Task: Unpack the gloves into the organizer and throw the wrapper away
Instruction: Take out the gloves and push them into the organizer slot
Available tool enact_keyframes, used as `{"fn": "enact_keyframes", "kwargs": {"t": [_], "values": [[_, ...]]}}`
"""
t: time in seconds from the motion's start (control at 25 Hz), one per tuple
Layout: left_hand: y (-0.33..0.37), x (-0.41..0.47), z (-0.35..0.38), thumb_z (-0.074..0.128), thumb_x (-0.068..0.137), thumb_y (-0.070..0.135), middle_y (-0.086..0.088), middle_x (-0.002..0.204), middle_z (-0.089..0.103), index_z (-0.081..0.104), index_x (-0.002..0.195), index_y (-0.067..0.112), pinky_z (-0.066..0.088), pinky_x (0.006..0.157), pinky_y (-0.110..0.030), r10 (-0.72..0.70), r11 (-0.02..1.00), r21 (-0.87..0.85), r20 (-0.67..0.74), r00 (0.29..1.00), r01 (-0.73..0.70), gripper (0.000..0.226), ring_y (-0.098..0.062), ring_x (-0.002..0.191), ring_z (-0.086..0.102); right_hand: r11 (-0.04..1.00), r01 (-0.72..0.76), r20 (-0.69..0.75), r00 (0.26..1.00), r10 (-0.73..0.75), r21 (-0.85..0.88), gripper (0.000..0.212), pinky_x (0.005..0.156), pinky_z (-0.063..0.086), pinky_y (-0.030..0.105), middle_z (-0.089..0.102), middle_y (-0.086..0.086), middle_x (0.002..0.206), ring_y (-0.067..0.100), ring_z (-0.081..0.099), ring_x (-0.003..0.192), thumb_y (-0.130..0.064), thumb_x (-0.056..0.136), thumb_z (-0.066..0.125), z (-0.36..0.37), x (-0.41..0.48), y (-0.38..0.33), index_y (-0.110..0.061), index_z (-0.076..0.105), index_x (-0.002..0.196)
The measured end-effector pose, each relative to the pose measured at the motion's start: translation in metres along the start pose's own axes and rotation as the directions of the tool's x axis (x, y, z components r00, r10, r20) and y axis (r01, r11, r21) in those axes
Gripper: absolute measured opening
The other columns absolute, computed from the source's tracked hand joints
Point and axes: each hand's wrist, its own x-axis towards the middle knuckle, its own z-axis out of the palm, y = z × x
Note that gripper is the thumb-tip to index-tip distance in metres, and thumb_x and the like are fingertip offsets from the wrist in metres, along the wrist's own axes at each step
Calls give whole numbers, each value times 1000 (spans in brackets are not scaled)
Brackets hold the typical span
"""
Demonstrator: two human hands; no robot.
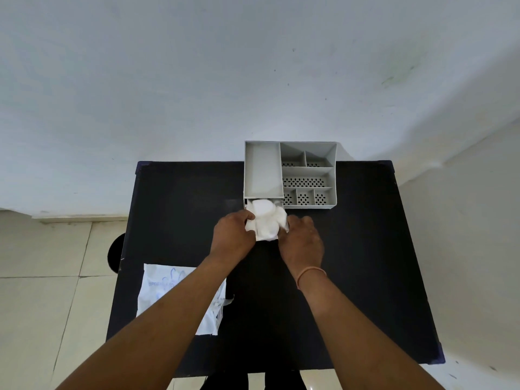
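From my head camera, looking down, both of my hands meet at the near end of the grey organizer (289,175), which stands at the far edge of the black table (365,263). My left hand (232,235) is curled closed on the left side of the bundle of white gloves (264,220), fingers tucked in against the fabric. My right hand (301,243) is cupped against the bundle's right side, its fingers bent around it, though I cannot tell how tightly they grip. The gloves sit bunched in the pulled-out drawer (281,204) below the organizer's long left compartment, spilling a little over its front edge toward me. The organizer's other compartments, with their perforated floors, lie to the right of the gloves. The white wrapper (157,291) lies flat on the table's near left corner, partly hidden beneath my left forearm and well apart from the organizer. A thin orange band (311,275) circles my right wrist.
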Motion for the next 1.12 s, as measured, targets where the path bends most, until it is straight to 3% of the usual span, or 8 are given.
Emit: {"fn": "enact_keyframes", "kwargs": {"t": [0.16,0.32,0.48,0.6,0.72,0.8,0.92,1.12], "values": [[1,1,6,67,91,1,-10,129,77,77,129,12,55,105,-35,89,995,39,-54,995,-87,40,-26,119,72,995,98,-77,992,-98,5,29,77,52,39,59,10,109,29,64,97,-39,95,65,2,6,4,-15,66,111],[6,1,13,63,99,32,-7,149,60,77,125,13,58,99,-42,198,895,373,156,968,-243,35,-28,137,50,979,175,-38,983,-180,-102,26,80,54,42,58,9,113,29,62,102,-36,95,64,0,16,0,-19,65,114],[0,-9,7,78,84,39,-14,159,52,75,126,15,55,101,-53,315,782,530,121,941,-330,49,-37,143,49,942,305,-191,925,-328,-142,30,84,54,44,61,7,116,28,60,109,-20,86,62,-15,15,1,-18,68,116],[-1,-7,13,78,83,40,-14,155,59,69,139,13,40,119,-60,383,636,639,226,896,-433,63,-40,153,42,766,579,127,813,-568,-279,57,113,41,53,56,10,149,32,45,144,-23,87,63,-16,7,1,-15,57,143],[2,1,18,60,97,41,-11,161,54,56,154,14,11,131,-64,289,516,721,362,886,-463,63,-38,165,16,670,646,462,751,-472,-366,75,128,11,63,23,8,174,28,13,162,-26,95,58,-14,13,-3,-16,28,164],[3,3,16,56,100,39,-11,161,55,55,155,15,7,132,-64,296,492,738,358,886,-462,59,-38,166,14,691,638,463,753,-467,-340,73,127,11,64,28,8,172,27,19,161,-29,95,61,-19,18,-10,-17,33,161],[4,-3,15,53,103,39,-13,163,53,56,155,14,11,132,-62,336,539,725,282,899,-429,58,-37,164,22,727,625,287,779,-558,-284,62,127,19,60,44,9,162,29,35,153,-30,94,60,-19,18,-20,-16,44,153],[-3,-15,14,67,98,30,-13,141,69,78,127,16,32,124,-61,382,561,700,254,888,-442,34,-38,140,52,681,641,537,735,-413,-354,92,126,2,68,-1,6,177,29,0,163,-30,95,61,-10,32,-19,-24,5,168]]}}
